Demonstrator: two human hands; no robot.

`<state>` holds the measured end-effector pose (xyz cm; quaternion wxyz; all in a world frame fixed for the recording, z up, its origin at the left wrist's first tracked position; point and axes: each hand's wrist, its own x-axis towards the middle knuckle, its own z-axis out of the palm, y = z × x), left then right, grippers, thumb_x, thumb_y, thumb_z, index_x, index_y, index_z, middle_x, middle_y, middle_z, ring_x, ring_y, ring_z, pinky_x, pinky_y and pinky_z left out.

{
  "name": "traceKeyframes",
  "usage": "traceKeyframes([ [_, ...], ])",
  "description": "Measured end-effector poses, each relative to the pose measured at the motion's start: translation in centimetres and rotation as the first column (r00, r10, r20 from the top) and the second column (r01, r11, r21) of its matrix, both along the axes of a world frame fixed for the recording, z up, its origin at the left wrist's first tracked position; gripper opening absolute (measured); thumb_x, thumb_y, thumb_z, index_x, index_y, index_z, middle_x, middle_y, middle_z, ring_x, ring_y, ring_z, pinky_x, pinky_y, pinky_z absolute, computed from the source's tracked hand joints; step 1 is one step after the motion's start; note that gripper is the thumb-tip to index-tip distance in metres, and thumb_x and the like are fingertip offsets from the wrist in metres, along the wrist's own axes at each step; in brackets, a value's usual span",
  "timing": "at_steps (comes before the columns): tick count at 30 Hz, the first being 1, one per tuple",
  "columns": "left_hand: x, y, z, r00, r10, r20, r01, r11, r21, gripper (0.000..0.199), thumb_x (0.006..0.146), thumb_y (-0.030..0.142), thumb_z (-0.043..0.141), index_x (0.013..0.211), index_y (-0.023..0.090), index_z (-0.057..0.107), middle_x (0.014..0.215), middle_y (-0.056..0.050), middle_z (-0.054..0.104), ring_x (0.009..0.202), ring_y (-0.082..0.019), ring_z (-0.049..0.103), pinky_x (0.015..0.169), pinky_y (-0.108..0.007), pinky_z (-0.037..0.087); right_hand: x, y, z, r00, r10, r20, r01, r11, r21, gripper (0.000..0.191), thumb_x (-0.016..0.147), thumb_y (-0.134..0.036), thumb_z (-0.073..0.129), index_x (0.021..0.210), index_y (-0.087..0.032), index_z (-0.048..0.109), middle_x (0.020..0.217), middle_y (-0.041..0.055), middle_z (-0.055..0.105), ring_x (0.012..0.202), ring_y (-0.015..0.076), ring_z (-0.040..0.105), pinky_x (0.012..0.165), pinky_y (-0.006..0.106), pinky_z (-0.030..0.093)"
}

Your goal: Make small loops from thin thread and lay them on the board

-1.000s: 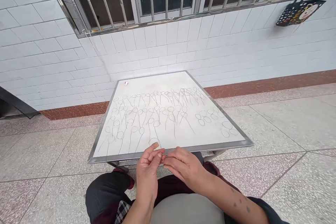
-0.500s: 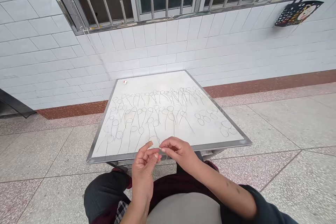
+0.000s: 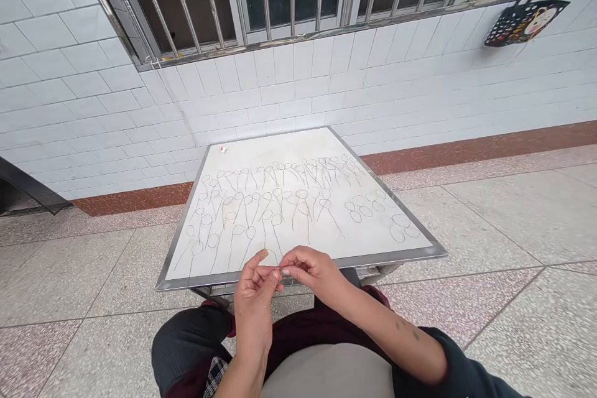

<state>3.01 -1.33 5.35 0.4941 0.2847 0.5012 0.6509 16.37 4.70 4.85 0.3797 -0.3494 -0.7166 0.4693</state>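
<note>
Both hands meet above the near edge of the white-topped table point(image 3: 289, 138). My left hand point(image 3: 255, 295) pinches a thin wire point(image 3: 292, 282) between thumb and index finger, and a tan strip covers one of its fingertips. My right hand point(image 3: 311, 270) closes thumb and forefinger on the same wire, touching or nearly touching the left fingertips. A small curve of the wire hangs below the right fingers; the rest is hidden by the fingers. Just beyond the hands lie several thin wires with looped ends point(image 3: 250, 233).
Rows of looped wires point(image 3: 289, 196) spread over the table, with several plain rings point(image 3: 403, 224) at the right. A small red-and-white item point(image 3: 223, 150) sits at the far left corner. Behind stand a tiled wall point(image 3: 261, 84) and a barred window; a patterned bag point(image 3: 527, 22) hangs at right.
My right fingertips have moved slightly left, closer to the left fingertips. The wire's curve below them has shifted a little; both hands keep their pinch. The view has shifted slightly.
</note>
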Motion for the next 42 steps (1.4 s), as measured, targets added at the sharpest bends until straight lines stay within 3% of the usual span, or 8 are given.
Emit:
traceKeyframes([
  [13,-0.1,0.0,-0.4,0.997,-0.081,-0.008,0.081,0.997,-0.004,0.042,0.074,0.026,0.071,0.115,0.023,0.06,0.072,0.003,0.061,0.066,-0.009,0.052,0.075,-0.024,0.043,0.7,-0.1,-0.7,0.997,-0.041,0.063,0.03,0.986,0.161,0.008,0.087,-0.025,0.057,0.084,-0.022,0.064,0.076,0.0002,0.062,0.069,0.013,0.056,0.063,0.024,0.044],
  [19,-0.3,0.3,-0.4,1.0,0.0,-0.001,0.0,0.999,0.035,0.045,0.076,0.025,0.07,0.119,0.022,0.058,0.071,0.003,0.059,0.066,-0.01,0.052,0.074,-0.025,0.043,0.3,-0.3,-1.6,0.992,-0.078,0.097,0.056,0.977,0.208,0.023,0.091,-0.022,0.043,0.11,-0.023,0.057,0.082,0.0024,0.054,0.069,0.0135,0.053,0.062,0.026,0.045],
  [24,-1.2,0.7,0.1,0.996,0.082,0.031,-0.084,0.995,0.061,0.046,0.073,0.025,0.071,0.118,0.023,0.058,0.073,0.003,0.06,0.067,-0.011,0.056,0.071,-0.025,0.045,0.0,-0.8,-2.8,0.997,-0.056,-0.051,0.056,0.998,0.006,0.016,0.091,-0.027,0.042,0.106,-0.022,0.047,0.075,-0.0009,0.048,0.059,0.0115,0.047,0.053,0.024,0.042],
  [30,-1.8,1.0,0.7,0.992,0.127,-0.008,-0.126,0.989,0.077,0.044,0.074,0.024,0.071,0.116,0.023,0.059,0.073,0.004,0.06,0.066,-0.01,0.058,0.073,-0.026,0.046,0.1,-2.1,-3.6,0.968,-0.076,-0.237,0.005,0.957,-0.289,0.016,0.093,-0.038,0.042,0.088,-0.023,0.038,0.06,-0.0059,0.047,0.053,0.0114,0.047,0.053,0.024,0.044],
  [32,-1.7,0.9,1.0,0.991,0.122,-0.056,-0.118,0.99,0.076,0.043,0.075,0.024,0.07,0.117,0.022,0.058,0.074,0.003,0.059,0.066,-0.01,0.057,0.073,-0.025,0.047,0.2,-2.4,-3.8,0.987,-0.052,-0.149,0.017,0.974,-0.226,0.015,0.093,-0.036,0.042,0.088,-0.022,0.04,0.063,-0.004,0.05,0.056,0.0122,0.049,0.055,0.026,0.045],
  [35,-1.4,0.8,1.5,0.986,0.103,-0.129,-0.097,0.994,0.054,0.044,0.076,0.025,0.069,0.118,0.022,0.057,0.075,0.003,0.058,0.067,-0.01,0.056,0.073,-0.027,0.049,0.4,-2.4,-3.8,0.997,-0.059,0.058,0.052,0.993,0.106,0.011,0.092,-0.031,0.048,0.088,-0.021,0.048,0.083,0.0035,0.056,0.071,0.015,0.054,0.065,0.029,0.047],
  [38,-1.2,0.6,1.8,0.986,0.095,-0.139,-0.09,0.995,0.04,0.045,0.076,0.027,0.069,0.119,0.022,0.057,0.076,0.002,0.056,0.073,-0.013,0.055,0.072,-0.029,0.052,0.5,-2.1,-3.7,0.975,-0.106,0.195,0.005,0.89,0.456,0.012,0.087,-0.029,0.059,0.087,-0.019,0.052,0.095,0.007,0.057,0.083,0.019,0.052,0.073,0.033,0.046],
  [42,-1.2,0.6,1.6,0.985,0.124,-0.121,-0.118,0.991,0.058,0.045,0.075,0.026,0.07,0.118,0.023,0.058,0.076,0.002,0.053,0.08,-0.014,0.053,0.069,-0.028,0.055,-0.1,-2.1,-3.5,0.921,-0.178,0.345,-0.083,0.779,0.622,0.01,0.087,-0.026,0.06,0.084,-0.018,0.054,0.081,0.004,0.059,0.074,0.0181,0.046,0.067,0.032,0.042],
])
